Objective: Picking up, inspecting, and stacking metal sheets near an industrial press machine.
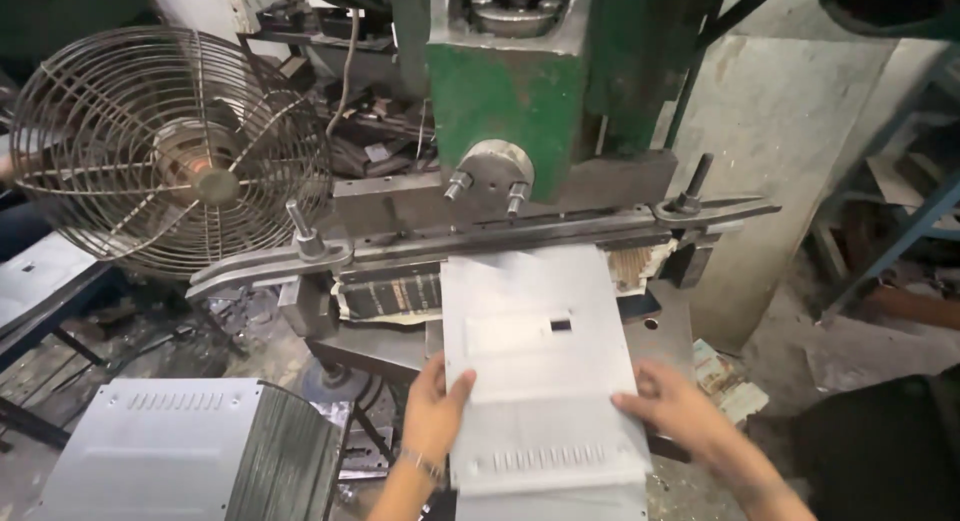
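A pale grey sheet-metal panel [535, 351] with a small rectangular cut-out and a row of slots near its near edge lies flat on the bed of a green press machine [505, 91]. Its far end reaches under the long steel bar [480, 243] across the machine. My left hand [435, 411] grips the panel's left edge, thumb on top. My right hand [675, 406] presses on its right edge with fingers on the surface.
A stack of similar slotted panels [190, 451] sits at the lower left. A wire-caged fan [165, 146] stands at the left beside the machine. Scrap and clutter lie on the floor at the right, by a blue frame [910, 231].
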